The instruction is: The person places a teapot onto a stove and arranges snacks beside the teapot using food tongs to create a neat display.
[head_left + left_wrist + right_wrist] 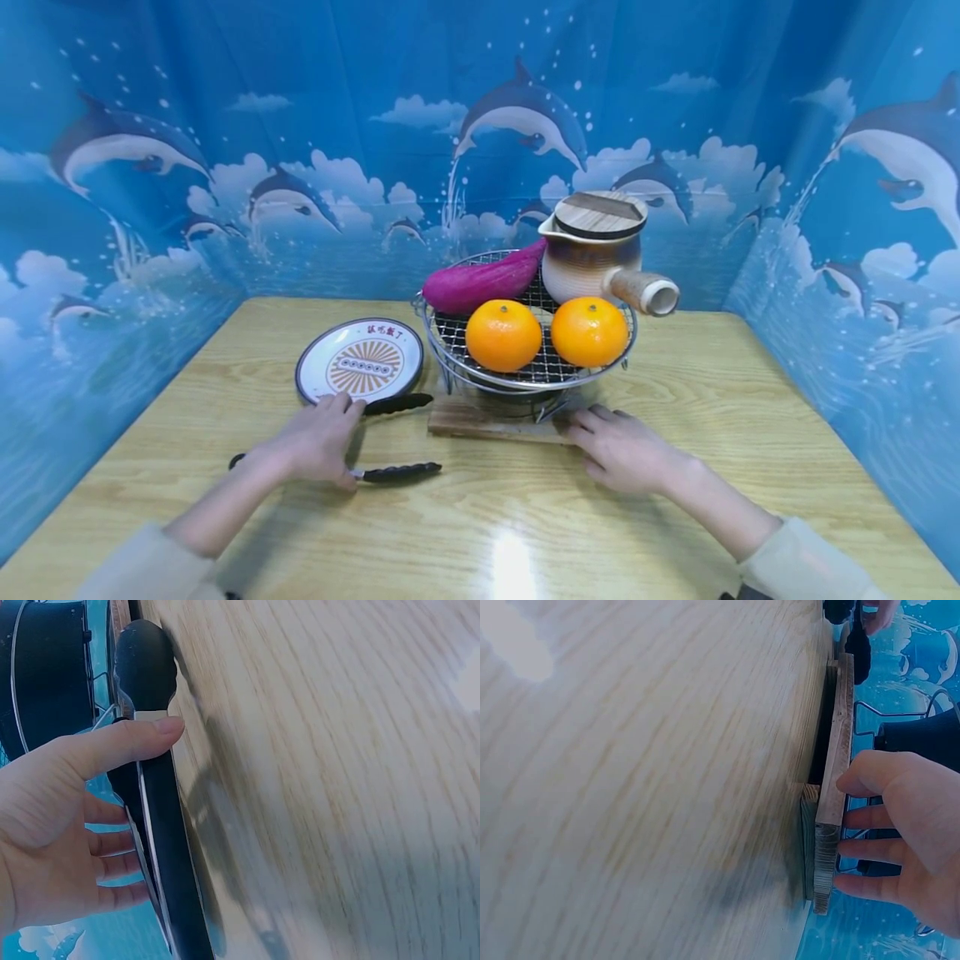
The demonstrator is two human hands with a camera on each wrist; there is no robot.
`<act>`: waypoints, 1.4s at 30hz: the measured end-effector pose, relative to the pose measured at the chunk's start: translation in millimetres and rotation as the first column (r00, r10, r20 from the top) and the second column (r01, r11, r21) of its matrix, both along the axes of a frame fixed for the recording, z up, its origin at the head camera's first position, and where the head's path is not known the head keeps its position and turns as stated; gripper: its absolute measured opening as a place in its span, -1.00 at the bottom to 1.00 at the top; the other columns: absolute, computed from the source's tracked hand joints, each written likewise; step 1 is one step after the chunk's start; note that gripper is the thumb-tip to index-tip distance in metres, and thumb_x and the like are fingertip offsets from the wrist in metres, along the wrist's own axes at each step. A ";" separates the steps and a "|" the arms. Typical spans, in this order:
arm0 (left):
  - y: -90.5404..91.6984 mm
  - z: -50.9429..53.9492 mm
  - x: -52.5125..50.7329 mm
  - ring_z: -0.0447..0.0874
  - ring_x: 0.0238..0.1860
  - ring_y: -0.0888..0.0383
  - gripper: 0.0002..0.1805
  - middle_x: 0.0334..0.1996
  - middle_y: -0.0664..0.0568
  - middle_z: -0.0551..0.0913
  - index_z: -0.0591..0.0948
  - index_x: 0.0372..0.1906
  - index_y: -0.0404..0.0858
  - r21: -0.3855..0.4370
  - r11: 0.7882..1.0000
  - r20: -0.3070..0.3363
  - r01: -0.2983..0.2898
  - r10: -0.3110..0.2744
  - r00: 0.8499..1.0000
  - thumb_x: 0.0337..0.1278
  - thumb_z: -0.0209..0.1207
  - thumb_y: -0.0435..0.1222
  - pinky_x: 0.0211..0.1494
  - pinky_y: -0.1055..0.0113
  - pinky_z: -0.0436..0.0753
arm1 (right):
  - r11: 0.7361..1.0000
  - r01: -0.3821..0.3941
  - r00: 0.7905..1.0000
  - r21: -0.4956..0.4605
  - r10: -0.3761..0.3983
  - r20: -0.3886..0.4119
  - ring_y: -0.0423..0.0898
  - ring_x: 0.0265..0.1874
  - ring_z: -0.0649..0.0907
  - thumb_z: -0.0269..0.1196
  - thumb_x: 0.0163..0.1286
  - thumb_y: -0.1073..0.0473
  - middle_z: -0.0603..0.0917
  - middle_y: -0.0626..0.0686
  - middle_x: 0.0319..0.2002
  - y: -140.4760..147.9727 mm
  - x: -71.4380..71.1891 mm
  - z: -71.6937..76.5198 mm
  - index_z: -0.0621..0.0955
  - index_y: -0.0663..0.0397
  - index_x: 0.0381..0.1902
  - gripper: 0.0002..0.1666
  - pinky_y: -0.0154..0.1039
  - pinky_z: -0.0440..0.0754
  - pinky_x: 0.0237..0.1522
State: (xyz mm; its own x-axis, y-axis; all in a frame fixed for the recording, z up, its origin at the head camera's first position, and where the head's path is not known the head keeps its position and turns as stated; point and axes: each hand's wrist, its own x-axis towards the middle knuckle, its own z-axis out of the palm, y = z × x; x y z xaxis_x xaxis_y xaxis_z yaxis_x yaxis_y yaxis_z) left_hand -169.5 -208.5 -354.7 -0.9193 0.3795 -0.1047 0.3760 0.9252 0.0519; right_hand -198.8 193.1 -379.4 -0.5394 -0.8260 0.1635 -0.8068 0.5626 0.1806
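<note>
My left hand (318, 442) holds black-tipped tongs (171, 840), with the thumb on one arm and the fingers by the other. The tongs' arms are spread, and both tips point right, toward the rack. My right hand (626, 450) touches the right end of a wooden board (834, 772) with its fingertips, the fingers fairly straight. On that board stands a round wire rack (517, 386) over a dark pot-like base (922, 741). The rack carries a purple eggplant-shaped piece (480, 282), an orange (503, 336), a second orange (590, 332) and a lidded side-handled teapot (588, 258).
A white plate (318, 358) with a dark rim and a sunburst print lies left of the rack, just beyond the left hand. The wooden table (510, 517) ends at blue dolphin-print curtains (337, 125) on the back and both sides.
</note>
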 end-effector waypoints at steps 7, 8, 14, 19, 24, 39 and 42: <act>-2.6 -4.2 -2.0 0.42 -0.07 -0.15 0.12 -0.08 -0.27 0.42 0.34 0.15 -0.51 0.019 1.000 -0.006 0.014 -0.014 1.000 -0.68 0.51 0.02 0.01 -0.06 0.48 | 1.000 0.002 1.000 0.004 -0.002 0.006 0.00 -0.15 0.56 0.27 0.07 0.16 0.55 0.06 -0.10 -0.7 0.0 0.9 0.57 0.07 0.00 -0.54 -0.10 0.58 -0.14; -3.0 -5.0 -2.4 0.42 -0.08 -0.15 0.12 -0.08 -0.26 0.42 0.34 0.14 -0.51 0.022 1.000 -0.011 0.017 -0.017 1.000 -0.69 0.51 0.02 0.00 -0.06 0.48 | 1.000 0.002 1.000 0.005 -0.002 0.008 0.00 -0.15 0.56 0.27 0.07 0.16 0.55 0.06 -0.10 -0.7 0.1 1.0 0.57 0.07 0.00 -0.54 -0.10 0.58 -0.13; -5.1 -8.8 -5.1 0.42 -0.11 -0.14 0.12 -0.11 -0.26 0.42 0.34 0.13 -0.52 0.030 0.999 -0.026 0.033 -0.033 0.999 -0.71 0.51 0.02 -0.01 -0.05 0.49 | 1.000 0.009 1.000 0.012 -0.009 0.010 0.01 -0.14 0.56 0.27 0.08 0.15 0.55 0.06 -0.09 -0.8 0.5 1.8 0.56 0.07 0.01 -0.53 -0.09 0.57 -0.12; -5.6 -9.8 -7.1 0.42 -0.09 -0.15 0.13 -0.09 -0.28 0.41 0.33 0.14 -0.52 0.033 0.999 -0.021 0.031 -0.031 0.999 -0.71 0.51 0.01 0.00 -0.05 0.48 | 1.000 0.014 1.000 0.019 -0.014 0.011 0.01 -0.13 0.56 0.28 0.07 0.15 0.55 0.06 -0.07 -0.8 0.3 3.0 0.56 0.07 0.03 -0.51 -0.09 0.58 -0.12; -6.1 -11.5 -7.3 0.41 -0.20 -0.04 0.11 -0.14 -0.21 0.38 0.35 0.12 -0.50 0.054 0.998 -0.019 0.028 -0.027 0.999 -0.75 0.52 -0.01 -0.09 0.03 0.52 | 0.999 0.018 1.000 0.031 -0.019 0.014 0.01 -0.13 0.56 0.28 0.07 0.14 0.55 0.07 -0.07 -0.6 0.0 2.6 0.56 0.07 0.02 -0.51 -0.08 0.58 -0.11; -8.0 -14.4 -7.6 0.38 -0.25 -0.01 0.09 -0.18 -0.18 0.34 0.35 0.10 -0.50 0.086 0.996 0.007 0.016 -0.017 1.000 -0.78 0.52 -0.04 -0.18 0.07 0.54 | 1.000 0.000 1.000 0.014 0.001 -0.015 0.01 -0.17 0.57 0.30 0.03 0.16 0.55 0.07 -0.11 -0.8 2.4 2.9 0.57 0.08 -0.04 -0.54 -0.08 0.59 -0.19; -7.8 -14.2 -7.1 0.38 -0.23 -0.03 0.11 -0.16 -0.20 0.34 0.34 0.11 -0.52 0.096 0.995 0.015 0.017 -0.018 1.000 -0.77 0.52 -0.04 -0.15 0.05 0.54 | 1.000 0.004 1.000 0.024 -0.004 -0.003 0.01 -0.17 0.57 0.29 0.05 0.15 0.55 0.07 -0.11 -0.7 2.7 4.2 0.57 0.08 -0.04 -0.56 -0.08 0.59 -0.18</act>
State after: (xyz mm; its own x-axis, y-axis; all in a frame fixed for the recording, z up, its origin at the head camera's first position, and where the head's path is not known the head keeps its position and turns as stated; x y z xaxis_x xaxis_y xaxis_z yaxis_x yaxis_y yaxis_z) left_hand -176.6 -216.3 -368.9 -0.9110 0.4044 -0.0812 0.3906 0.9090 0.1457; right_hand -196.1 192.4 -375.2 -0.5424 -0.8275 0.1448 -0.8039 0.5613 0.1966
